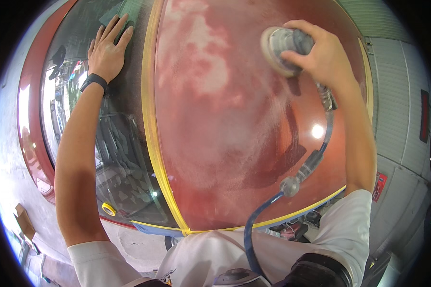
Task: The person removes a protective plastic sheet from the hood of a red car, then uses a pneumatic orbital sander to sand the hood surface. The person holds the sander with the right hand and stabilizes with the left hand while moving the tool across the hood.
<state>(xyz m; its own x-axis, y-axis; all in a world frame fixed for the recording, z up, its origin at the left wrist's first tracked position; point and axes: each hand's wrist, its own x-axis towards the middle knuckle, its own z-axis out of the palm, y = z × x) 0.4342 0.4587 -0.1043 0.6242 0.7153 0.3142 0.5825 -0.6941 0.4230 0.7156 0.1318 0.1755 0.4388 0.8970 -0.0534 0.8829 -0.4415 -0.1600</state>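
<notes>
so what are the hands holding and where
The right hand grips an air sander around its body. The left hand holds nothing, lying flat on the windshield.

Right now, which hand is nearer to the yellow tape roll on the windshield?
Left. The left hand lies flat on the windshield, far above the yellow tape roll. The right hand holds the sander across the red hood, farther away.

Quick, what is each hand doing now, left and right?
Left hand: open, flat on the windshield.
Right hand: closed around the round sander on the red car panel.
</notes>
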